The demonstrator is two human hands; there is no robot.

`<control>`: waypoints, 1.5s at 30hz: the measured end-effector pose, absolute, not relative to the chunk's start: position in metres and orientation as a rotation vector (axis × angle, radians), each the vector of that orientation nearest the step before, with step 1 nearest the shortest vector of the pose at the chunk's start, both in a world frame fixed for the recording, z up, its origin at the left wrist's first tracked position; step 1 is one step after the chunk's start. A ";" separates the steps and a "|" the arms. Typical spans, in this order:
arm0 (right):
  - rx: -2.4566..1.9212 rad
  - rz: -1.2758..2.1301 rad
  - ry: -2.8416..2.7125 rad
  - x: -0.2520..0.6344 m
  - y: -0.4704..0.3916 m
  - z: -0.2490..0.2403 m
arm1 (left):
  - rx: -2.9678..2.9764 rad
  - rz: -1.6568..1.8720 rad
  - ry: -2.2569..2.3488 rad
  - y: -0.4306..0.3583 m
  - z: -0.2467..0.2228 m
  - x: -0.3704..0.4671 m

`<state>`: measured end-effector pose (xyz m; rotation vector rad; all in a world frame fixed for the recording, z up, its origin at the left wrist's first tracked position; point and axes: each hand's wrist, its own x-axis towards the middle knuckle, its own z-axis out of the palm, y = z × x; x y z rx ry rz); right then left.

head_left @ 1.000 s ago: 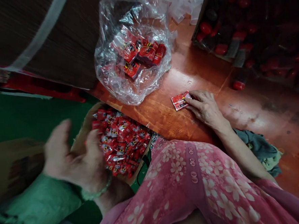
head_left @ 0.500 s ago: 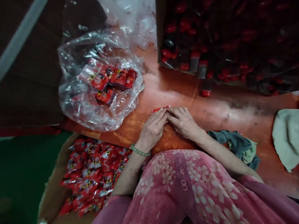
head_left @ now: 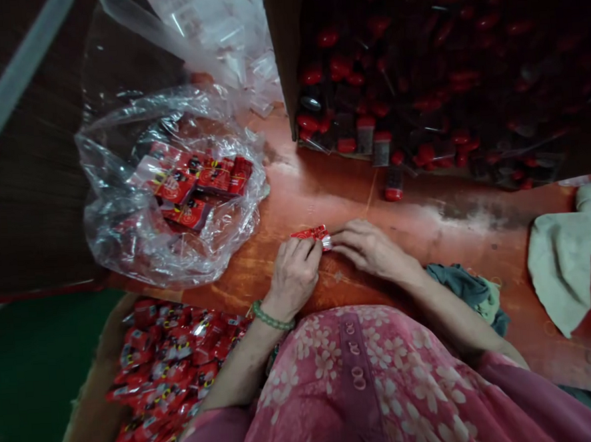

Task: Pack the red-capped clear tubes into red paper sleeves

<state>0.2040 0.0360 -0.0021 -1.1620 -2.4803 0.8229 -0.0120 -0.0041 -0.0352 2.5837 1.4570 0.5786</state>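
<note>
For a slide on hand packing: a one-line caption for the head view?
Both hands, left hand and right hand, pinch a red packet over the wooden table.

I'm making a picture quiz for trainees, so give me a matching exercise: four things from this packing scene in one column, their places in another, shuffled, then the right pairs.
Things:
1. red packet
2. clear plastic bag
3. green bracelet
4. grey-green cloth

Places:
A. on the left wrist
B. pinched between the left hand and the right hand
C. by the right forearm
D. on the table, far left, holding red boxes

Pairs: 1-B, 2-D, 3-A, 4-C
</note>
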 end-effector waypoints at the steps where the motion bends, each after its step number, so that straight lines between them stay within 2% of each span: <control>1: -1.231 0.752 -2.457 0.216 0.043 0.003 | 2.599 0.538 1.457 -0.003 -0.031 -0.012; 6: -1.772 0.176 -2.447 0.283 0.083 0.008 | 2.701 0.439 1.475 -0.001 -0.017 -0.008; 13: -1.677 0.019 -2.583 0.308 0.105 -0.015 | 2.682 0.502 1.497 0.005 -0.016 -0.003; 16: -1.565 0.097 -2.627 0.297 0.100 -0.015 | 2.647 0.464 1.488 0.008 -0.012 -0.003; 21: -1.366 0.481 -2.607 0.270 0.081 -0.012 | 2.528 0.353 1.477 0.014 -0.007 -0.006; 27: -1.293 0.865 -2.294 0.252 0.057 0.003 | 2.189 0.775 1.456 0.019 -0.016 -0.012; 33: -1.229 0.994 -2.121 0.247 0.037 0.022 | 1.802 1.150 1.296 0.011 -0.009 -0.012; 45: -1.125 1.000 -2.366 0.244 0.029 0.045 | 1.845 1.168 1.192 0.001 0.000 -0.010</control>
